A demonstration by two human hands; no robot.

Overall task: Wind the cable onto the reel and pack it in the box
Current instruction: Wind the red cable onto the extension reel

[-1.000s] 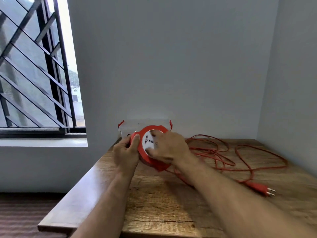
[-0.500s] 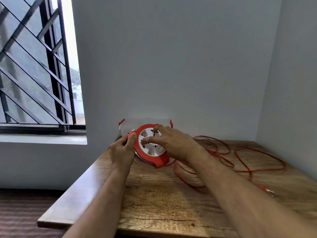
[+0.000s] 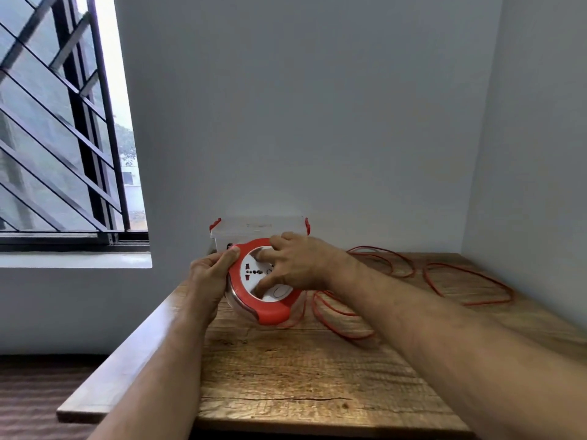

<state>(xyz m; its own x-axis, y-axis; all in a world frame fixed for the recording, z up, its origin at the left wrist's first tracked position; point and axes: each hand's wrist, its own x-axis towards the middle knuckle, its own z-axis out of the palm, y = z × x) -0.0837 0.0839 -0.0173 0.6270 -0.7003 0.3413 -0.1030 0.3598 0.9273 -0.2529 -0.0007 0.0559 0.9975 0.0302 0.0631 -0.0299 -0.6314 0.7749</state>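
Holding a round red plastic cable reel with a white socket face (image 3: 265, 281), tilted up toward the camera, just above the far left part of the brown wooden counter (image 3: 286, 382). Gripping the reel's left rim with the left hand (image 3: 208, 277), thumb lying along the red edge and fingers wrapping behind the clear underside. Resting the right hand (image 3: 297, 265) across the white face, fingers spread and pressing on it, fingertips (image 3: 260, 254) touching near the upper edge of the face, thumb lying lower on the white disc. Both forearms reaching in from the bottom of the view. Standing directly behind the reel, against the pale grey wall (image 3: 317, 106): a translucent white plastic box with red side latches (image 3: 259, 228), lid on, its lower front hidden by the reel and the right hand. Trailing from the reel's right side: a thin red cable (image 3: 463, 268), lying in loose, overlapping loops over the right half of the counter, reaching almost to the right-hand wall; most of it lying unwound on the wood. Plug end not showing clearly. Showing at the left: a window with dark metal bars (image 3: 79, 122), above a pale sill.
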